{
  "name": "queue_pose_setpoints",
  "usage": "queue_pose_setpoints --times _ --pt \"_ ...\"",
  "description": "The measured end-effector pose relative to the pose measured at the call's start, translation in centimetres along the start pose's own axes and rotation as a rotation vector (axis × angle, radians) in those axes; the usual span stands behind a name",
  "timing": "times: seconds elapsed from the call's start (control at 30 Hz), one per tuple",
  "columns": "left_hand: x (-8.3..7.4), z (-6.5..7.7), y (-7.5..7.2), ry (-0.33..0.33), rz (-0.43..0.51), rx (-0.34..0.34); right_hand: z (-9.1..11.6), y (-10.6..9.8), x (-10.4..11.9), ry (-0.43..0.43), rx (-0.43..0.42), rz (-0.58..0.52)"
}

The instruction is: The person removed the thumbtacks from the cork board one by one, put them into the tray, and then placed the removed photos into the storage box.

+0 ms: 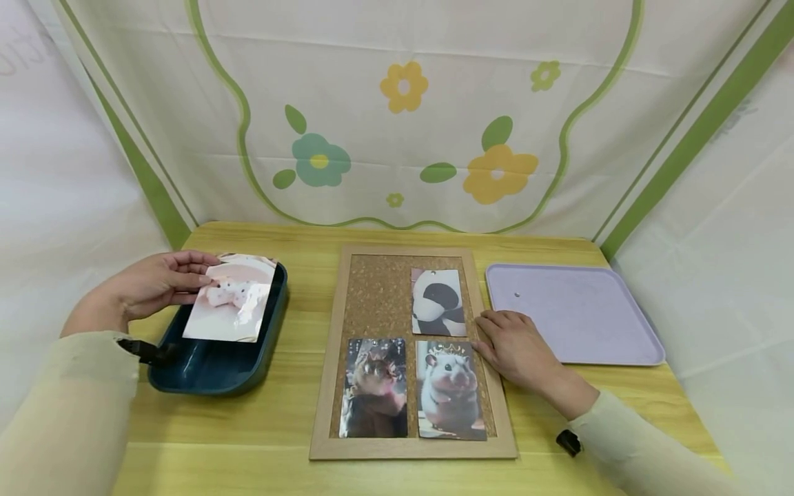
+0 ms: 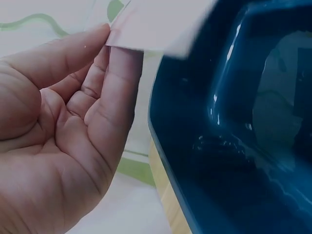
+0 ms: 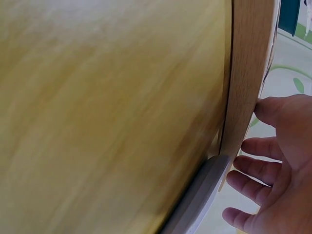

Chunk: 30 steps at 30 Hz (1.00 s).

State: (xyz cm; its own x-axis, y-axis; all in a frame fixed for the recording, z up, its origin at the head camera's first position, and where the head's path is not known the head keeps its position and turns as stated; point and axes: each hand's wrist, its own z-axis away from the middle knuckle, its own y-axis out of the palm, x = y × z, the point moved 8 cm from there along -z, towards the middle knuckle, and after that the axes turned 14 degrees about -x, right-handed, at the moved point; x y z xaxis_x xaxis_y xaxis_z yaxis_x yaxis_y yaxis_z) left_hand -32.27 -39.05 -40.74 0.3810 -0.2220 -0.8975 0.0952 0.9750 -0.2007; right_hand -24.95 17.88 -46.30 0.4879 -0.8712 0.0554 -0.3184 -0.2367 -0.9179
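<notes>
Over the dark blue bin [image 1: 214,368] at the left, my left hand [image 1: 151,286] pinches a glossy photo print [image 1: 232,313] by its left edge; it pictures a pink and white subject. The left wrist view shows thumb and fingertips on the print's corner [image 2: 146,34]. My right hand [image 1: 521,348] rests against the right side of the wood-framed corkboard [image 1: 377,293], fingers loosely spread, with nothing held. On the cork are a panda photo [image 1: 438,303] at upper right, a mouse-like animal photo [image 1: 451,393] at lower right and a dark animal photo [image 1: 374,389] at lower left.
A lilac tray [image 1: 583,317] lies right of the board, with a small pin [image 1: 517,295] on it. The wooden table [image 1: 298,427] meets a floral cloth backdrop [image 1: 366,117]; white cloth hangs on both sides.
</notes>
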Motion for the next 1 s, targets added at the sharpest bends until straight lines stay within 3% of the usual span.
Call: queue_pose_setpoints --times 0.47,1.0 --pt "1.4 0.1 -0.2 -0.034 -0.134 0.006 0.1 0.1 -0.1 0.005 0.005 0.009" --pt "2.2 -0.4 1.1 -0.017 -0.101 -0.004 0.1 0.1 0.0 0.005 0.009 0.010"
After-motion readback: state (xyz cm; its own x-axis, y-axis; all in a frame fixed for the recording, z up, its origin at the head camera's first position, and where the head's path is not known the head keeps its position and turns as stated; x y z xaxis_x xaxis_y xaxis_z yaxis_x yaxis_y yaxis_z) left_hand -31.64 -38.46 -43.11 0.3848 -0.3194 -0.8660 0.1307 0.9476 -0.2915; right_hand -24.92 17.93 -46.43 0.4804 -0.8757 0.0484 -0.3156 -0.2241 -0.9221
